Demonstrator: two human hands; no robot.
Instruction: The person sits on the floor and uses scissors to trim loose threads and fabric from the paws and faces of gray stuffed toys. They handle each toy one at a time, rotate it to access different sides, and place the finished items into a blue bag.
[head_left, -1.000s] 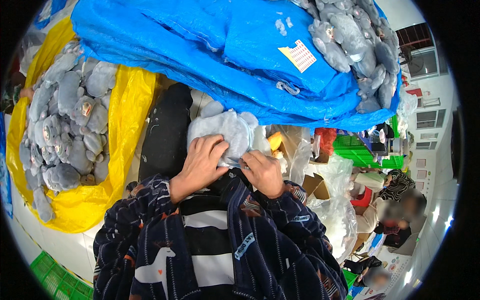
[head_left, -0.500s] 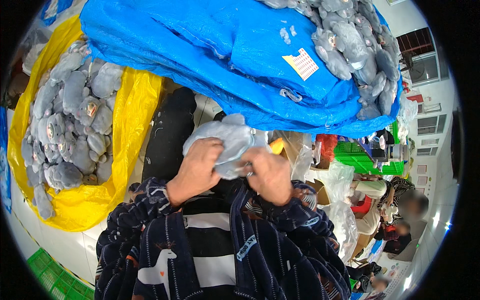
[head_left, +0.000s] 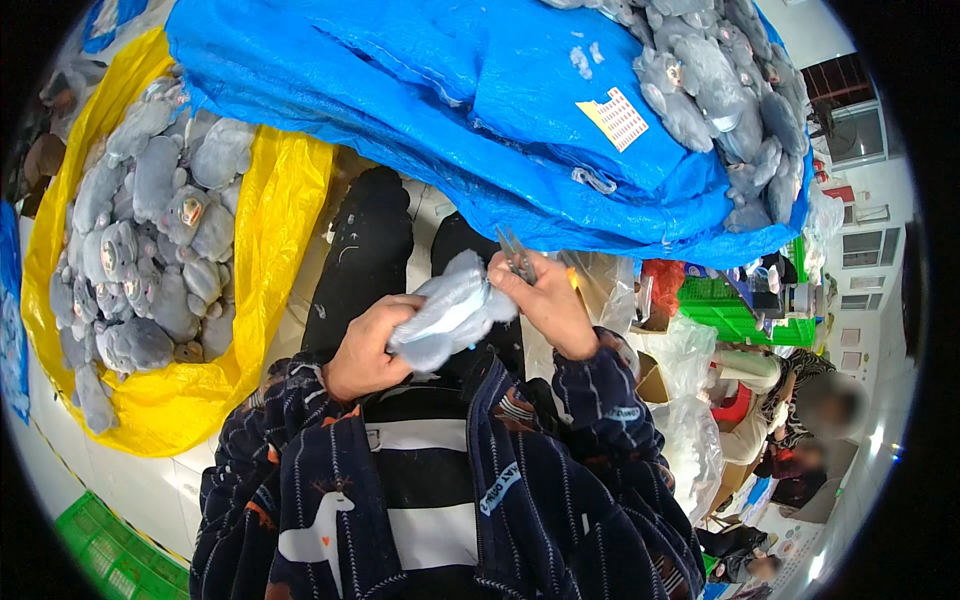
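Above my lap, my left hand grips the left side of a grey plush toy. A paler strip shows along the toy's middle; whether it is a seam or an opening, I cannot tell. My right hand is closed around small metal thread snips, blades pointing up and away from me. The fingers of that hand are at the toy's upper right edge, and part of the grip on the snips is hidden behind them.
To the left, a yellow sack holds a heap of grey plush toys. A blue sheet spreads ahead, with more plush toys and a printed label sheet. Green crates, clear plastic bags and people stand at the right.
The plush toy has turned and its paler strip shows now. My right hand has moved up and away from me, and snips now show in it. My left hand has shifted slightly left and nearer.
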